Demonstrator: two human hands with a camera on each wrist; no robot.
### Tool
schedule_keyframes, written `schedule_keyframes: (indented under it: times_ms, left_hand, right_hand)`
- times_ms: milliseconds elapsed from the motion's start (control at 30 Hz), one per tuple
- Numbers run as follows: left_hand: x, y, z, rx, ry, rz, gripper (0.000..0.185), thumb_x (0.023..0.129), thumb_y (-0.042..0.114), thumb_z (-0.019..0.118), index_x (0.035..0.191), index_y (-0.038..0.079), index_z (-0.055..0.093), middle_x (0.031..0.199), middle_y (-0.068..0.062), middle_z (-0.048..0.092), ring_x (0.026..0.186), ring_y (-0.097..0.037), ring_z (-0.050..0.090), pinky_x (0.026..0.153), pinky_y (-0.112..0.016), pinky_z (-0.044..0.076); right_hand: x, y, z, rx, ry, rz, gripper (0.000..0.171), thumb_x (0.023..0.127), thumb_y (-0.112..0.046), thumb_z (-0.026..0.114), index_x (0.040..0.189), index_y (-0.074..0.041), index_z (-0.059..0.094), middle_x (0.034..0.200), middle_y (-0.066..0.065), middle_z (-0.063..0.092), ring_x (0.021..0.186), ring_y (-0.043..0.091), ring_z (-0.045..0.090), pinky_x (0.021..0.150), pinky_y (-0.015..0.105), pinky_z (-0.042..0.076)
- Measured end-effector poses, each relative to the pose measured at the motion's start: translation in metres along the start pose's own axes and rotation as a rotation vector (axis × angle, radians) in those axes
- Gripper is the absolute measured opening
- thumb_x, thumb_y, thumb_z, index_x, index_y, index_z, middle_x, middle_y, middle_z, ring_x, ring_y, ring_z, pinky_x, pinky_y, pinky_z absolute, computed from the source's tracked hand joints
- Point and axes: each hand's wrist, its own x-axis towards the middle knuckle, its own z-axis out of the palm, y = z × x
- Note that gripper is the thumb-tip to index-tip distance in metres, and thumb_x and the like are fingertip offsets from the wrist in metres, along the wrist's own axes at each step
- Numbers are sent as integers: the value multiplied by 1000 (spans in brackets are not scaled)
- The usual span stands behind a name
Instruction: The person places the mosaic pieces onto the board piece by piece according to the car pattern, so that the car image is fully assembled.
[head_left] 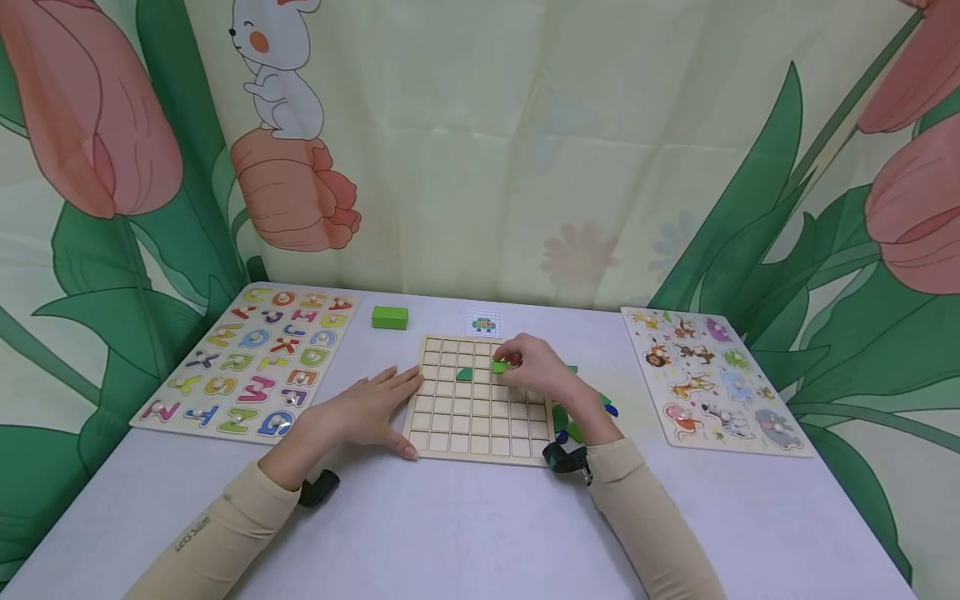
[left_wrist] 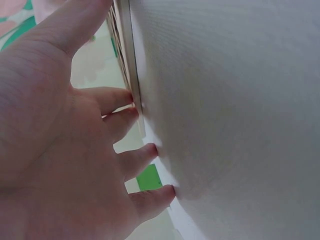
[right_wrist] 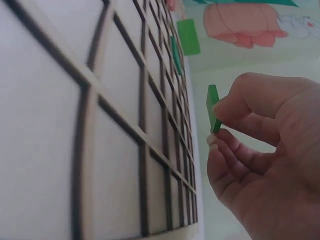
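A wooden grid board (head_left: pixel 480 425) lies flat on the table. My left hand (head_left: pixel 367 412) rests beside its left edge, fingers spread and straight; the left wrist view shows the fingertips (left_wrist: pixel 127 96) touching the board's side and the tabletop. Over the board's upper right part, my right hand (head_left: pixel 536 367) pinches a light green square tile (head_left: pixel 500 367) between thumb and fingers. In the right wrist view this green tile (right_wrist: pixel 212 107) is held apart from the grid, seen edge-on. A dark green quarter-round tile (head_left: pixel 465 375) sits in a cell of the grid.
Several green and blue tiles (head_left: pixel 574 432) lie right of the board, partly behind my right arm. Behind the board are a small picture card (head_left: pixel 483 323) and a green block (head_left: pixel 390 317). A letter puzzle (head_left: pixel 255 358) stands left, an animal puzzle (head_left: pixel 705 379) right.
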Motion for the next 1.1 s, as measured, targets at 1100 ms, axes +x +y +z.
schedule_keyframes:
  times_ms: [1100]
  left_hand:
    - [-1, 0, -1, 3, -7, 6, 121, 67, 70, 77, 159, 14, 24, 168, -3, 17, 155, -39, 13, 118, -68, 22]
  right_hand:
    - [9, -22, 26, -78, 19, 42, 23, 87, -2, 70, 108, -9, 76, 98, 5, 63, 86, 16, 56, 76, 30, 48]
